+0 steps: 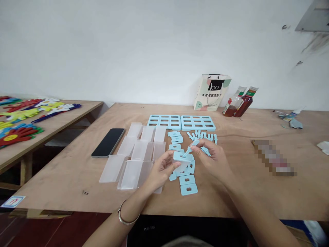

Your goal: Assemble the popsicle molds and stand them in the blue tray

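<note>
My left hand grips a translucent ice-pop mold topped by a light-blue lid. Between thumb and fingers, my right hand pinches a light-blue stick, tilted, its lower end at the slot in that lid. How deep the stick sits I cannot tell. Loose blue lids lie below and beyond my hands, partly hidden by them. Several more blue sticks lie behind my right hand. To the left are several frosted molds in rough rows.
Two light-blue slotted racks stand at the back. A phone lies left. Toward the wall are a paper bag and two bottles. A blurred-out item lies right; colourful hand-shaped pieces cover the left table.
</note>
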{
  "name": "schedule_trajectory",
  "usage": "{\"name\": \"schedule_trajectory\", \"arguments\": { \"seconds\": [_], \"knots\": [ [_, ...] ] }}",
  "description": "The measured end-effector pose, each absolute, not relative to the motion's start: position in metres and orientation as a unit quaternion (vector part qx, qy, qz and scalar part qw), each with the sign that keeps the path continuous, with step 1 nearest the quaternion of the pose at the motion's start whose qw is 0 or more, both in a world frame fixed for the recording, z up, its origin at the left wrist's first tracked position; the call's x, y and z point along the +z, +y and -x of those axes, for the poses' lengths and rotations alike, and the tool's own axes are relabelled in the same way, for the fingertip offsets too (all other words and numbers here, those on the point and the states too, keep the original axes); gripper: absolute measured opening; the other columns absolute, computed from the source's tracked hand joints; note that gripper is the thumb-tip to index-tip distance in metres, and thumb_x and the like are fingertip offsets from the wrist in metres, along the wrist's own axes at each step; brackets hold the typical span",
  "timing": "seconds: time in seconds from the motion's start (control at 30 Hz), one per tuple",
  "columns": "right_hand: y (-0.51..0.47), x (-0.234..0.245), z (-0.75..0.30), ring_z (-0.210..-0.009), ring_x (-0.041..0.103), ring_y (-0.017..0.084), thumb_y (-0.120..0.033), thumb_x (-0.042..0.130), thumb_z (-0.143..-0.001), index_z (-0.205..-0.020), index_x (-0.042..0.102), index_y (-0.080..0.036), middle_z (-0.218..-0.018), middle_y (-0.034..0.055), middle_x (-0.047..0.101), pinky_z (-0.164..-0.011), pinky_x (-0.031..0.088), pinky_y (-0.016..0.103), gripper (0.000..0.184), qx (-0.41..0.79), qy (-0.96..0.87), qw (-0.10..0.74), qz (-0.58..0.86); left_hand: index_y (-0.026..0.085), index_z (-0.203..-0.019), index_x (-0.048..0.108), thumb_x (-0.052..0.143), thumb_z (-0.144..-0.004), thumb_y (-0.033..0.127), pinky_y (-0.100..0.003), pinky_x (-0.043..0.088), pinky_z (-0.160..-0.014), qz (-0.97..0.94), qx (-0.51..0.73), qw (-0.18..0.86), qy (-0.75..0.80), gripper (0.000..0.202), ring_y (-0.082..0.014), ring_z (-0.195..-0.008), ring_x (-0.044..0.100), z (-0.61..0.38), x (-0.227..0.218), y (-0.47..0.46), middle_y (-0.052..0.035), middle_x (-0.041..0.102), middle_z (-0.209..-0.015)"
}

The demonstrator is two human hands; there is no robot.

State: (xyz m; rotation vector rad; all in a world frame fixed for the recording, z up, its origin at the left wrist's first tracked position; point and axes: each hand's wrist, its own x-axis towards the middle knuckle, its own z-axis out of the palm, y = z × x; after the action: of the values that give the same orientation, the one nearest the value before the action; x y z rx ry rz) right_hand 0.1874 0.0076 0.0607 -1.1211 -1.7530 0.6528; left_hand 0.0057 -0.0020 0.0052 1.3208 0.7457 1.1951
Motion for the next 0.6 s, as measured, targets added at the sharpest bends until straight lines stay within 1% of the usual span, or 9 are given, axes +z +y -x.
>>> {"name": "schedule_trajectory", "arguments": {
  "seconds": [0.13,0.27,0.33,0.37,0.4,0.47,0.5,0.53,0.6],
  "knots": [
    [0.011,0.053,-0.182,-0.076,0.062,0.016,-0.034,0.056,-0.087,-0.077,0.061,-0.023,-0.079,0.0000,0.066,-0.070,0.048,0.029,0.015,0.269,-0.769,0.404,0.416,0.019,-0.099,0.062,0.069,-0.080,0.036,-0.031,0.052,-0.080,-0.565,0.512,0.566,0.314,0.027,-0.0195,-0.093,0.064,-0.005,0.006,-0.002,-0.0057,0.068,-0.099],
    [0.013,0.047,-0.178,-0.082,0.063,0.016,-0.032,0.056,-0.087,-0.080,0.063,-0.022,-0.088,0.0019,0.066,-0.077,0.051,0.030,0.014,0.278,-0.771,0.409,0.401,0.020,-0.099,0.062,0.069,-0.080,0.035,-0.030,0.052,-0.079,-0.565,0.512,0.561,0.323,0.025,-0.0199,-0.095,0.063,-0.004,0.007,-0.002,-0.0052,0.068,-0.101],
    [0.013,0.044,-0.180,-0.086,0.065,0.017,-0.036,0.058,-0.086,-0.088,0.065,-0.023,-0.090,0.0022,0.068,-0.079,0.053,0.032,0.014,0.287,-0.765,0.408,0.407,0.020,-0.099,0.062,0.069,-0.080,0.035,-0.030,0.052,-0.079,-0.562,0.516,0.560,0.323,0.025,-0.0214,-0.098,0.063,-0.004,0.007,-0.002,-0.0058,0.068,-0.103],
    [0.013,0.041,-0.182,-0.091,0.065,0.019,-0.037,0.061,-0.085,-0.096,0.064,-0.024,-0.095,0.0028,0.069,-0.082,0.054,0.034,0.018,0.292,-0.764,0.407,0.406,0.020,-0.100,0.062,0.069,-0.080,0.035,-0.031,0.052,-0.079,-0.560,0.520,0.558,0.323,0.025,-0.0220,-0.099,0.063,-0.004,0.008,-0.002,-0.0062,0.068,-0.105],
    [0.013,0.037,-0.184,-0.098,0.065,0.021,-0.038,0.064,-0.082,-0.106,0.062,-0.026,-0.103,0.0037,0.069,-0.085,0.054,0.036,0.027,0.294,-0.766,0.408,0.400,0.020,-0.101,0.062,0.069,-0.081,0.035,-0.031,0.052,-0.079,-0.559,0.525,0.554,0.324,0.026,-0.0222,-0.099,0.063,-0.004,0.008,-0.001,-0.0066,0.068,-0.106],
    [0.012,0.024,-0.188,-0.110,0.062,0.023,-0.038,0.069,-0.078,-0.124,0.054,-0.029,-0.120,0.0056,0.064,-0.090,0.054,0.040,0.049,0.289,-0.777,0.420,0.370,0.022,-0.107,0.059,0.069,-0.081,0.035,-0.030,0.052,-0.078,-0.556,0.540,0.542,0.324,0.031,-0.0210,-0.097,0.064,-0.004,0.008,-0.002,-0.0066,0.068,-0.107],
    [0.012,0.016,-0.190,-0.111,0.061,0.023,-0.037,0.070,-0.078,-0.128,0.049,-0.031,-0.126,0.0060,0.061,-0.090,0.054,0.040,0.055,0.283,-0.783,0.429,0.351,0.023,-0.113,0.056,0.069,-0.081,0.035,-0.030,0.052,-0.077,-0.554,0.550,0.536,0.322,0.036,-0.0198,-0.094,0.065,-0.004,0.007,-0.002,-0.0061,0.068,-0.107],
    [0.011,0.008,-0.190,-0.110,0.063,0.023,-0.036,0.069,-0.079,-0.131,0.047,-0.032,-0.128,0.0060,0.059,-0.089,0.056,0.040,0.056,0.276,-0.786,0.440,0.336,0.025,-0.117,0.052,0.068,-0.082,0.034,-0.029,0.052,-0.075,-0.553,0.560,0.527,0.320,0.040,-0.0183,-0.091,0.065,-0.004,0.007,-0.003,-0.0053,0.068,-0.106],
    [0.010,-0.006,-0.189,-0.098,0.068,0.020,-0.034,0.064,-0.084,-0.130,0.047,-0.033,-0.126,0.0053,0.061,-0.081,0.059,0.037,0.050,0.260,-0.783,0.466,0.320,0.028,-0.121,0.049,0.067,-0.083,0.034,-0.026,0.051,-0.070,-0.560,0.583,0.493,0.322,0.042,-0.0159,-0.084,0.065,-0.004,0.005,-0.004,-0.0037,0.068,-0.101]
  ]
}}
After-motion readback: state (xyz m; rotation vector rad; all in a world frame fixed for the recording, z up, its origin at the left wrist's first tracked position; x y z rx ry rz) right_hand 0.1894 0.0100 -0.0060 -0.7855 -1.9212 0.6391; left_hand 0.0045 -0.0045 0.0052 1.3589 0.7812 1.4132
